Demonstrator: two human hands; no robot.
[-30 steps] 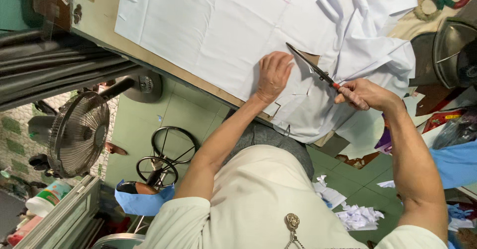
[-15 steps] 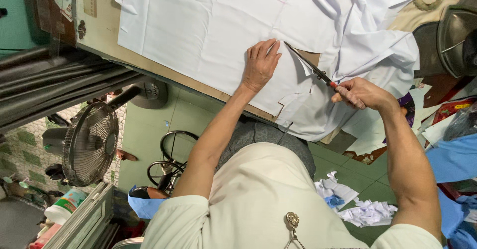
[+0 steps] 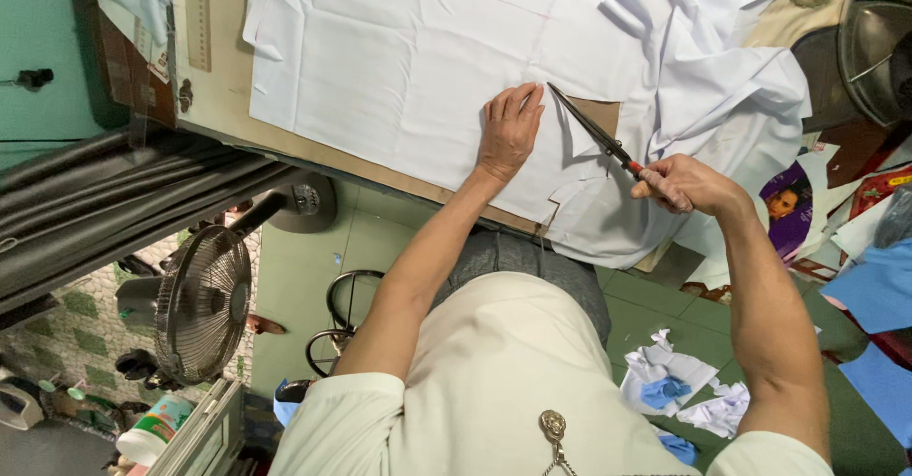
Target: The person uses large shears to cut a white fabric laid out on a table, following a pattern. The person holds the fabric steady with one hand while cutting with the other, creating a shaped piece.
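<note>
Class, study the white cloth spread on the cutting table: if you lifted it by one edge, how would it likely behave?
The white cloth would probably flop and drape, since it bunches into soft folds at the far side. It seems light and prone to shifting: the left hand presses it flat while the right hand works the scissors.

Plenty of flat white fabric (image 3: 399, 67) open up and left of the left hand (image 3: 508, 129). Right side's cramped, though: scissors (image 3: 594, 132) and bunched cloth (image 3: 712, 77) crowd the right hand (image 3: 684, 183).
</note>
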